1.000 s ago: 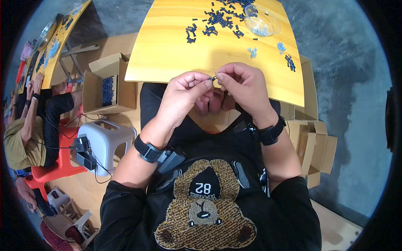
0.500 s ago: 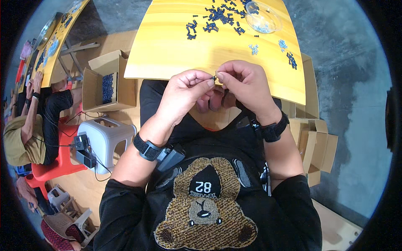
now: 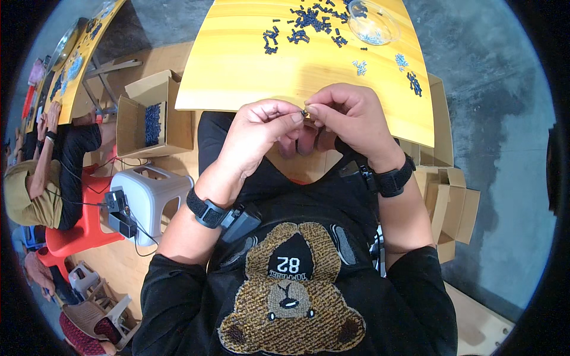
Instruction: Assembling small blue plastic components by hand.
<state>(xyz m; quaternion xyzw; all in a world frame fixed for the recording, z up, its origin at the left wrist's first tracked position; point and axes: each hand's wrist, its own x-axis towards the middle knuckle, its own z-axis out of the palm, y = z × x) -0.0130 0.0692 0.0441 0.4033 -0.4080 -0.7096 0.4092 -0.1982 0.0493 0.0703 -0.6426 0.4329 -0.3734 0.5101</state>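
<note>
Both hands are raised at the near edge of the table, fingertips nearly meeting. The left hand has its grip pinched, thumb against forefinger, on a small dark part. The right hand pinches the same part from the other side, its grip likewise drawn in. The part lies between the two sets of fingertips; its form is mostly hidden by them.

Compared with one second earlier, the fingertips stand closer together and less of the part shows. The right wrist, with its black band, has moved outward to the right. The left hand is nearly where it was.

Stock on the table appears unchanged: a scattered pile of dark pieces, a clear round tub beside it, two silvery clusters, the nearer and the farther right, and a dark cluster near the right edge.
</note>
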